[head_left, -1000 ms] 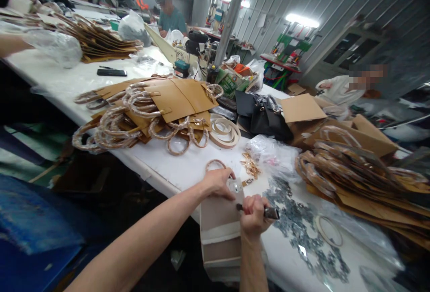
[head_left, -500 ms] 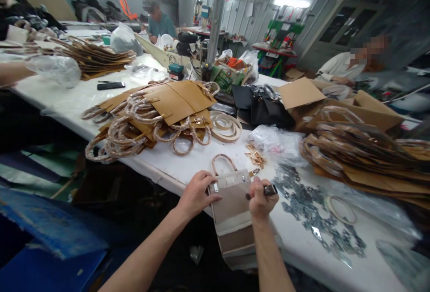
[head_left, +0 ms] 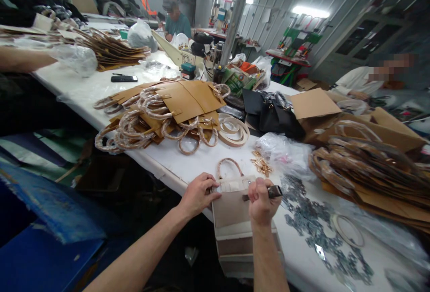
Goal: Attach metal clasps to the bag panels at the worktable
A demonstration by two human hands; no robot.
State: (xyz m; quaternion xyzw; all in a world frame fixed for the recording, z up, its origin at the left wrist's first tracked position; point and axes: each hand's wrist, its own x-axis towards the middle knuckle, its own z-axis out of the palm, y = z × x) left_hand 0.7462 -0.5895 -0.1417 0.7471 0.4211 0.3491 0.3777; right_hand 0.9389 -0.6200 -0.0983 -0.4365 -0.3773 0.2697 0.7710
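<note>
A beige bag with a wrapped loop handle hangs over the near edge of the white table. My left hand is closed on the bag's upper left corner and presses it down. My right hand is a fist round a small dark-handled tool held over the bag's upper right edge. Small gold metal fittings lie just beyond the bag.
Stacks of tan bag panels with wrapped handles lie to the left and more panels to the right. Grey metal pieces, tape rings, a black bag and a phone rest on the table. Other people sit behind.
The view shifted slightly. My left hand slid from the top of the bag to its left corner. My right hand with the tool stayed at the bag's upper right edge.
</note>
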